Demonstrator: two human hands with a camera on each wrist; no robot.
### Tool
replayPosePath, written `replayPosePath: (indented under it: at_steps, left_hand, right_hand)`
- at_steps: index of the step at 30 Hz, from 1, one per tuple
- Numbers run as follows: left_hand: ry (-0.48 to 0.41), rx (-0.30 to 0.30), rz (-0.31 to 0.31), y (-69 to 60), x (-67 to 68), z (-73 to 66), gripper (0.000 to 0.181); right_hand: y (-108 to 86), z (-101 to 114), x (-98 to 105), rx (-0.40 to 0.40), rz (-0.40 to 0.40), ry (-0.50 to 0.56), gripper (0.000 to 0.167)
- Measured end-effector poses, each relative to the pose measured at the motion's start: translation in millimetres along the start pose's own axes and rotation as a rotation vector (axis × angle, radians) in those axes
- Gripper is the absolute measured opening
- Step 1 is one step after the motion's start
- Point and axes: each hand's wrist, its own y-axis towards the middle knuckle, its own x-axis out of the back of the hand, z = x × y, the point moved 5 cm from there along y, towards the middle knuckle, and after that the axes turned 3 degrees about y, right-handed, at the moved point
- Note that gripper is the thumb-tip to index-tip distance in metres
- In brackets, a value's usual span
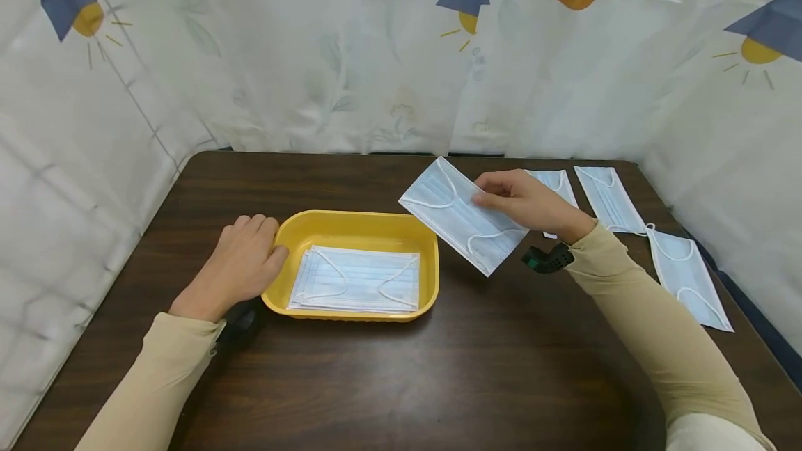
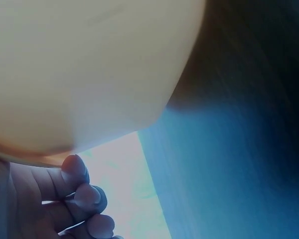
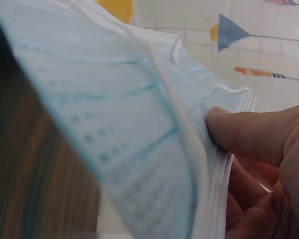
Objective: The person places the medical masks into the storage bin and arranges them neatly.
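A light blue mask point(image 1: 464, 218) hangs tilted in the air, pinched at its upper right edge between thumb and fingers of the right hand point(image 1: 532, 202). The right wrist view shows the thumb point(image 3: 249, 132) lying on the mask point(image 3: 114, 104). To the left, a yellow tray point(image 1: 357, 221) holds a stack of blue masks point(image 1: 357, 280) with white ear loops. The left hand point(image 1: 241, 263) grips the tray's left rim; in the left wrist view its fingertips point(image 2: 74, 169) are curled at the edge of the tray point(image 2: 89, 74).
Three masks lie at the right of the dark wooden table point(image 1: 438, 381): one point(image 1: 554, 183) partly behind the right hand, another point(image 1: 610, 200) at the back, a third point(image 1: 689, 277) nearer the right edge. A patterned white curtain point(image 1: 376, 54) surrounds the table.
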Motion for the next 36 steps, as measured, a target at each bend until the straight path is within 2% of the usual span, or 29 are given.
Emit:
replayPosePath:
  at_steps: [9,16,36]
  left_hand:
    - [-0.014,0.0,-0.004,-2.4,-2.5,-1.3,0.022]
    - [-0.007,-0.001,-0.019,-2.5,-0.7,-1.0,0.023]
    - [-0.002,-0.008,-0.033,-0.8,-0.8,0.1,0.02]
  right_hand:
    - [18.1,21.9,-14.3,0.087,0.081,0.014,0.014]
    - [26.2,37.5,-21.1,0.14,0.096,-0.014,0.012]
    - [56.6,78.3,-56.1,0.306,0.186,0.014,0.012]
